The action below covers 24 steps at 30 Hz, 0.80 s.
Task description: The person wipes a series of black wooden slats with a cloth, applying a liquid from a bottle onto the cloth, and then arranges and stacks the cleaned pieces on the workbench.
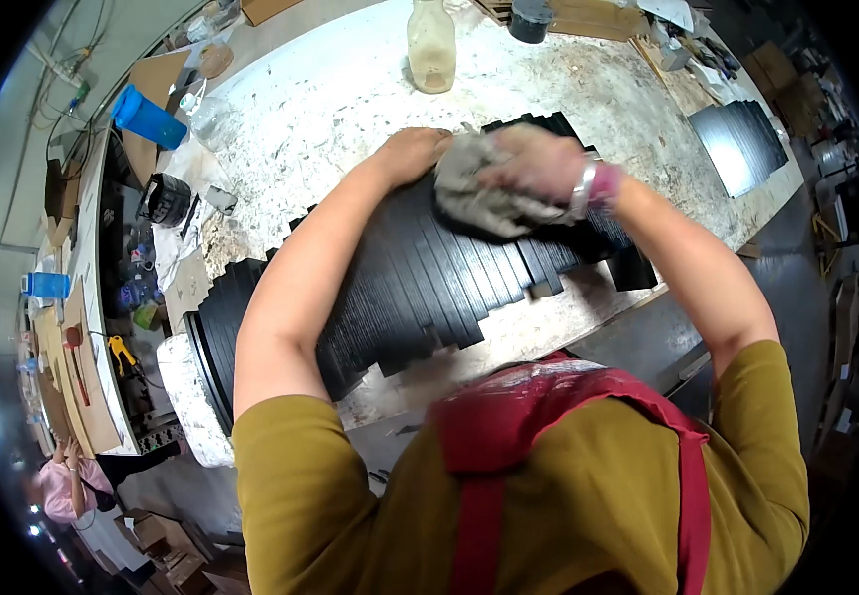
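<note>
A long black panel of staggered, grooved strips (405, 283) lies across the worktable, its edges stepped. My right hand (541, 164), blurred by motion, is closed on a bunched grey rag (479, 188) and presses it against the panel's right part. My left hand (412, 155) rests at the far edge of the panel, just left of the rag. Its fingers look stretched out, with their tips partly hidden by the rag. My left forearm crosses over the panel and covers some of it.
On the stained white worktable (320, 109) stand a cloudy plastic bottle (431, 50) and a dark cup (530, 20). A blue tumbler (149, 117) and a black tape roll (166, 198) are at the left. Another dark panel (740, 147) lies far right. A person in pink (62, 488) is at lower left.
</note>
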Tool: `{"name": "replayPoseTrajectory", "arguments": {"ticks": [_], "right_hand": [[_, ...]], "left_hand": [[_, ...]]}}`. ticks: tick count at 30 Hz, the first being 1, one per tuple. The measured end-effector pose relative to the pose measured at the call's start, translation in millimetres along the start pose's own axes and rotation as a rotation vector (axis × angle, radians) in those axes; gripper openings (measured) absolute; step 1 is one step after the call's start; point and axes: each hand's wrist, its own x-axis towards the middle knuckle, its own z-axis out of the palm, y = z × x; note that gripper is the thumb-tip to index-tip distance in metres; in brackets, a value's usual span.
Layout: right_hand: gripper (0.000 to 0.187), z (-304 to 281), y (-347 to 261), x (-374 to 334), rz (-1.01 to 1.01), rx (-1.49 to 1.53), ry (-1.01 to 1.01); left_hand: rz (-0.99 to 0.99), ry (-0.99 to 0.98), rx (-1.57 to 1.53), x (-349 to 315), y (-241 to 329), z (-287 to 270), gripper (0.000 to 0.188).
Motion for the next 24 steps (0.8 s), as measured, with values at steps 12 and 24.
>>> {"name": "replayPoseTrajectory", "arguments": {"ticks": [12,24], "right_hand": [[0.015,94.8,32.4,-35.6,-0.618,-0.614,0.173],[0.033,52.6,47.5,-85.9,-0.404,-0.262,0.086]], "left_hand": [[-0.128,0.069,0.058,-10.6,27.8,11.8,0.049],[-0.196,-0.115,0.047,-3.5,34.8,-8.0,0.061]]}}
